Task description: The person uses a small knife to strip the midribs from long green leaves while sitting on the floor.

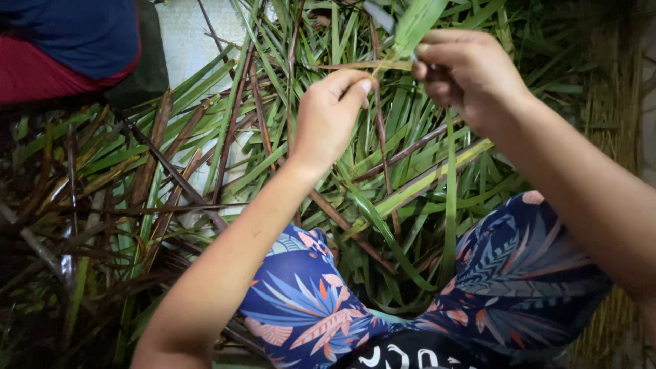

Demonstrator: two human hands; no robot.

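Two bare hands meet above a loose heap of long green and brown palm-like leaves (225,157): the left hand (328,113) pinches one end of a thin, pale yellow-green leaf strip (372,65) between thumb and forefinger, and the right hand (465,72) is closed around its other end together with a broad green blade (413,24). The strip runs level between the two hands, raised above the heap. Below, the person's knees in dark blue leaf-patterned fabric (307,307) frame the pile, and another person's blue and red clothing (61,48) shows at the upper left corner.
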